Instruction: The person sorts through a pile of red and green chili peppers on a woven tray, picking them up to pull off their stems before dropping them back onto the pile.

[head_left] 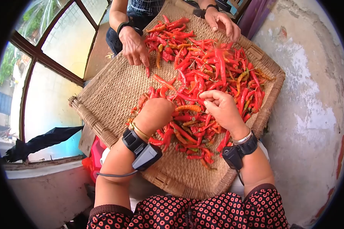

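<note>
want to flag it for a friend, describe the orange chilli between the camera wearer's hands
Find the woven tray heaped with red chillies. At the heap's near edge sit the wearer's left hand and right hand, and the orange chilli lies crosswise in the gap between them. It is orange where those around it are red.

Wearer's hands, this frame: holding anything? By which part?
Right hand: fingertips look pinched on the end of one red chili. Left hand: fingers are hidden against the chili pile, so cannot tell.
</note>
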### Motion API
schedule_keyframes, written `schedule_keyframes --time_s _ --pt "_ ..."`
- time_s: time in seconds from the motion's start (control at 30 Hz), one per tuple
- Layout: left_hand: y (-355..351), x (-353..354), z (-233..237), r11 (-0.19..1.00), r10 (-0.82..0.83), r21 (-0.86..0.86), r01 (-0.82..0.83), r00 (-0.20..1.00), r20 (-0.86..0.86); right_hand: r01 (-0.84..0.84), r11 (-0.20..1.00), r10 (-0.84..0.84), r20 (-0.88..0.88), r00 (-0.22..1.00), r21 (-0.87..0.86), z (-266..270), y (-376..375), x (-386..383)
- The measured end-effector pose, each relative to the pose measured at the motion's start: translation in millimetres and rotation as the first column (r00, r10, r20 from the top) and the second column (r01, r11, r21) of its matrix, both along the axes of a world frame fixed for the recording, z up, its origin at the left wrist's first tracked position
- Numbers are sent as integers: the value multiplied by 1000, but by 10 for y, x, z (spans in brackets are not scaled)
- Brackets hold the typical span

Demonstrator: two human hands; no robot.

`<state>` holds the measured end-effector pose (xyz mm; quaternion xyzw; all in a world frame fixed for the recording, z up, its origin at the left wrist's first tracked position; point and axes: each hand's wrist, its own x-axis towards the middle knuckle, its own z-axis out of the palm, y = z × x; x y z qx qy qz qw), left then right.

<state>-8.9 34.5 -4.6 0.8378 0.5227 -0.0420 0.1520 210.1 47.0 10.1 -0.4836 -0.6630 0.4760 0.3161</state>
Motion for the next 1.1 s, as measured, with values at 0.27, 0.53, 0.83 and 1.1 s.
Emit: schedule_keyframes --time_s 0.27,0.53,0.83,1.1 --pt "52 -327 458 968 206 -229 -103 847 490 149 957 -240 -388 890 -249 14 38 60" --pt "379 -485 208 677 340 251 -692 597 727 64 960 -161 -347 924 -274 13 11 28" --pt "-105 199 227 998 65 -54 -37 644 762 -141 945 29 -354 935 -296 3 -54 -85" --pt "60 -88 183 866 435 -488 -107 643 631 10 969 -111 -396 911 -249 -6 35 1"
